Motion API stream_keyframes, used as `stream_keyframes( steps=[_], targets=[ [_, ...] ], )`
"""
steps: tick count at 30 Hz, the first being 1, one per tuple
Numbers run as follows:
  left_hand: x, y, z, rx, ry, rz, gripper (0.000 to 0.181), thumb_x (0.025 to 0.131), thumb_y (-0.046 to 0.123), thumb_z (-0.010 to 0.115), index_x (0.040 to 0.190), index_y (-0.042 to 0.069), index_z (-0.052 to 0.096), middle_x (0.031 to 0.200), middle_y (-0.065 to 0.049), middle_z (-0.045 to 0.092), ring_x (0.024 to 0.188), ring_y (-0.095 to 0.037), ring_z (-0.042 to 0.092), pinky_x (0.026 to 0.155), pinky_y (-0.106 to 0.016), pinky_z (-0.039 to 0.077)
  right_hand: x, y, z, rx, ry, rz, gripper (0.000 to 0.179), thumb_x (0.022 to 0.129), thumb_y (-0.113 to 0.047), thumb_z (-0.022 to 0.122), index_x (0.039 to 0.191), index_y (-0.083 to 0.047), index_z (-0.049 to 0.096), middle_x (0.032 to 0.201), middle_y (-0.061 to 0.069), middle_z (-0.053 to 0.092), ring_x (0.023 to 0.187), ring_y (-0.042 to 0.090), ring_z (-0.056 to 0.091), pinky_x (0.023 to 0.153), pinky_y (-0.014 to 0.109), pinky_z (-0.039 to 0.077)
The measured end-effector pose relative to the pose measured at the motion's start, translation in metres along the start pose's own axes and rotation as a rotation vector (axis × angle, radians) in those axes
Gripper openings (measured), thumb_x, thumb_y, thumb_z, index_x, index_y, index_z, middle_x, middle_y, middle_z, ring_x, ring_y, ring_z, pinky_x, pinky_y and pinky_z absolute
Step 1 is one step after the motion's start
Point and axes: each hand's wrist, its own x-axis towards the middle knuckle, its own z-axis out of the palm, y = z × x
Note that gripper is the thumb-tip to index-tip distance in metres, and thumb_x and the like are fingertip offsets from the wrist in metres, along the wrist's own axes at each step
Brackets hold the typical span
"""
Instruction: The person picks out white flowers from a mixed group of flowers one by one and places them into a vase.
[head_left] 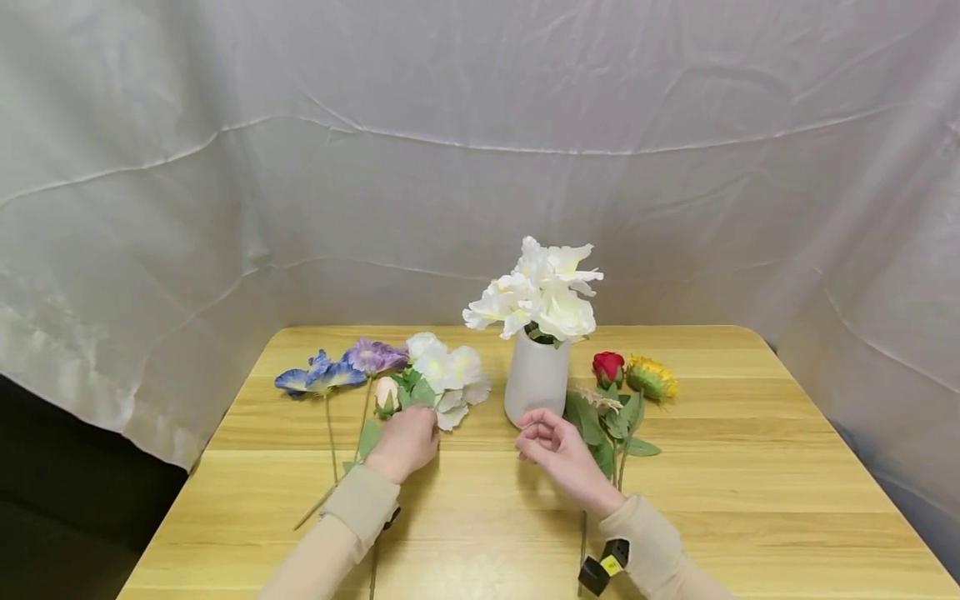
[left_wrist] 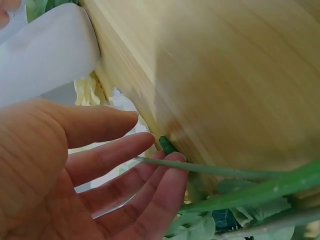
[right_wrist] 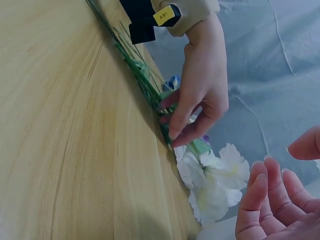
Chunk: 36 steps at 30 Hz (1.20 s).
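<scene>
My left hand (head_left: 408, 437) reaches down over the flower stems on the left of the table, near a large white flower (head_left: 453, 371) and a pale rosebud (head_left: 386, 393). In the left wrist view its thumb stands apart from the loosely bent fingers, and a thin green stem (left_wrist: 220, 171) runs right at the fingertips. My right hand (head_left: 558, 454) hovers in front of the white vase (head_left: 536, 385), fingers loosely curled with nothing in them. White flowers (head_left: 540, 292) stand upright in the vase.
Blue (head_left: 318, 375) and purple flowers (head_left: 375, 355) lie at the table's left. Right of the vase lie a red rose (head_left: 608, 367), a yellow sunflower (head_left: 651, 377) and leafy stems (head_left: 626, 417). A grey cloth (head_left: 480, 192) hangs behind the wooden table (head_left: 750, 467).
</scene>
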Motion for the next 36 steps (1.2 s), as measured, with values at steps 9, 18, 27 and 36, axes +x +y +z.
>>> stream_keyframes(
  steps=[9, 18, 27, 36],
  targets=[
    [-0.001, -0.002, -0.010, -0.011, 0.060, -0.002, 0.013, 0.090, 0.006, 0.071, 0.100, 0.004, 0.063, 0.085, -0.010, 0.066, 0.073, -0.025, 0.065, 0.062, -0.036, 0.057, 0.001, 0.001, 0.000, 0.005, -0.009, 0.001, 0.038, 0.096, -0.007, 0.062, 0.122, 0.016, 0.047, 0.099, 0.026, 0.064, 0.079, 0.006, 0.064, 0.076, 0.024, 0.058],
    [0.013, 0.007, -0.012, 0.036, 0.040, -0.093, 0.005, 0.088, 0.003, 0.067, 0.084, 0.001, 0.065, 0.072, -0.014, 0.066, 0.059, -0.028, 0.063, 0.049, -0.041, 0.054, 0.001, 0.003, 0.000, -0.001, -0.013, -0.004, 0.036, 0.096, -0.006, 0.062, 0.121, 0.016, 0.048, 0.100, 0.027, 0.064, 0.080, 0.010, 0.066, 0.076, 0.024, 0.059],
    [0.024, 0.011, -0.007, 0.018, -0.035, -0.142, 0.016, 0.090, 0.003, 0.065, 0.074, 0.004, 0.065, 0.067, -0.012, 0.064, 0.053, -0.022, 0.057, 0.046, -0.036, 0.049, -0.001, 0.002, -0.001, -0.002, -0.013, 0.003, 0.031, 0.096, -0.006, 0.062, 0.118, 0.013, 0.050, 0.100, 0.027, 0.064, 0.081, 0.011, 0.066, 0.077, 0.025, 0.059],
    [0.027, 0.013, -0.006, 0.017, -0.024, -0.135, 0.018, 0.091, 0.001, 0.064, 0.073, 0.006, 0.065, 0.067, -0.012, 0.064, 0.052, -0.022, 0.057, 0.046, -0.034, 0.047, -0.002, 0.000, -0.001, -0.014, -0.018, 0.001, 0.032, 0.096, -0.007, 0.062, 0.118, 0.013, 0.051, 0.102, 0.029, 0.063, 0.082, 0.012, 0.066, 0.080, 0.026, 0.060]
  ],
)
